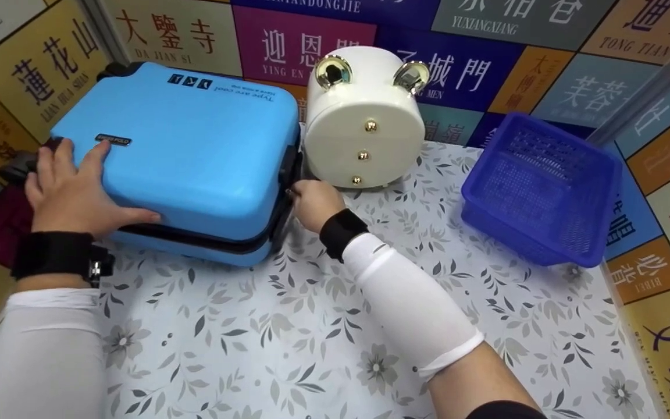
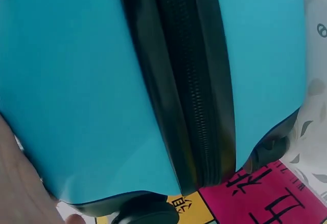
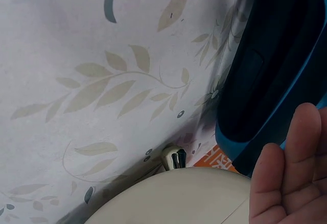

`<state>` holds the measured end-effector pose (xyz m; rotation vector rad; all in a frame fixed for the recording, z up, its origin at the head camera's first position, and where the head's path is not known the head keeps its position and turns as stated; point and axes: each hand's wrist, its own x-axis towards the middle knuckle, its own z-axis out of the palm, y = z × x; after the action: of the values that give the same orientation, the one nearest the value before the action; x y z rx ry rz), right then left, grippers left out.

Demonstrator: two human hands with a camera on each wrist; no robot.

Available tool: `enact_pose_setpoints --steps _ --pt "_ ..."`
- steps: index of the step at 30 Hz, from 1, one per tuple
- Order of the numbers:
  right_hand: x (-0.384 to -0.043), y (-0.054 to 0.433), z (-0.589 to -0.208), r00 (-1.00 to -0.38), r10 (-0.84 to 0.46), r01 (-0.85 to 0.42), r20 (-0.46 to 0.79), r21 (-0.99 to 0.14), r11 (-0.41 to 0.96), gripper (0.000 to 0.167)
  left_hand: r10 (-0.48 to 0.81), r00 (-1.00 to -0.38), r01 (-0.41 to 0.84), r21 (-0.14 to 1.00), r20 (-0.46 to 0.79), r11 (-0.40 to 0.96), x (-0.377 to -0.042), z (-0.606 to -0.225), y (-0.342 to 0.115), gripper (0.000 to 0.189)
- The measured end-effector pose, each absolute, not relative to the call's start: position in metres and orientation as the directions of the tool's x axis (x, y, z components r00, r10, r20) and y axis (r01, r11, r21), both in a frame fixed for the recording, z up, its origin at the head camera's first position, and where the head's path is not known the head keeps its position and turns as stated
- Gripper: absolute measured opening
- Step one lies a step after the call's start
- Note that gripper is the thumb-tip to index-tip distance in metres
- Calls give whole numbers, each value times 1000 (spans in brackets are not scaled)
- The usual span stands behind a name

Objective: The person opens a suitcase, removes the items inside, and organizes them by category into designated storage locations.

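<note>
A light blue hard-shell suitcase [image 1: 195,134] lies flat at the left, with wheels at its left end. Its dark zipper [image 2: 191,86] band runs around the side between the two shells. My left hand [image 1: 73,186] rests spread on the suitcase's near left corner, fingers on the top and thumb along the front edge. At the suitcase's right side, my right hand [image 1: 319,203] pinches a small zipper pull [image 1: 290,191] by the zipper band, next to the black side handle. The right wrist view shows curled fingers [image 3: 301,157] beside the case; the pinch itself is hidden there.
Close behind my right hand stands a cream rounded case [image 1: 364,116] with gold ears and gold studs. A blue plastic basket [image 1: 474,215] is at the right. Leaf-patterned cloth covers the table [image 1: 288,349], and lettered panels [image 1: 189,29] wall in the back and sides.
</note>
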<state>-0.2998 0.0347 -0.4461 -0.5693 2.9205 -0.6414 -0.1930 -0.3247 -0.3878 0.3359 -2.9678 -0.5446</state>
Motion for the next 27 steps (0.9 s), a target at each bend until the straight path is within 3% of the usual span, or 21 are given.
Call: enact_pose_setpoints --steps 15,27 --pt "-297 35 -445 -893 -450 -422 22 -388 819 23 -261 -958 -200 382 115 902 -183 -395 -313 141" --pt "-296 39 -443 -899 -439 -401 4 -411 819 23 -307 -951 -275 371 29 887 -192 -392 -353 141"
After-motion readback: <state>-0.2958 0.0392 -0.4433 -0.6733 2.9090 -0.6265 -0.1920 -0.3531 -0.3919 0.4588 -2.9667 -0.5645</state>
